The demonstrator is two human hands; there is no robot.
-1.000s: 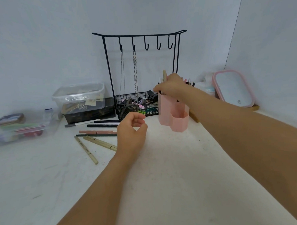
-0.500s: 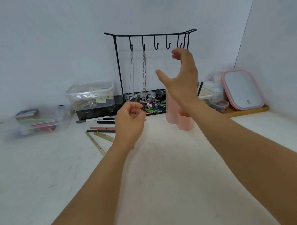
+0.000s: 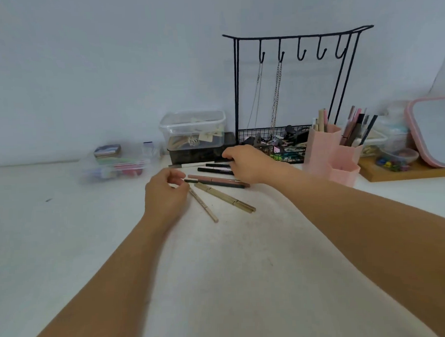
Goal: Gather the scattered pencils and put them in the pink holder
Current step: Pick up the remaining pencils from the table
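Reaching over the scattered pencils at mid desk, right hand has fingers curled down onto the black ones at the far side; can't tell if its grip has closed on one. Left hand sits just left of the pile, fingers loosely curled, thumb & fingertips close together near the tip of a dark pencil; can't tell if it's touching. Two gold pencils lie angled on the near side. Pink holder stands right of the pile, w/ several pencils upright in it, in front of the black hook stand. Clear lidded box far left of stand; pink-framed mirror far right.
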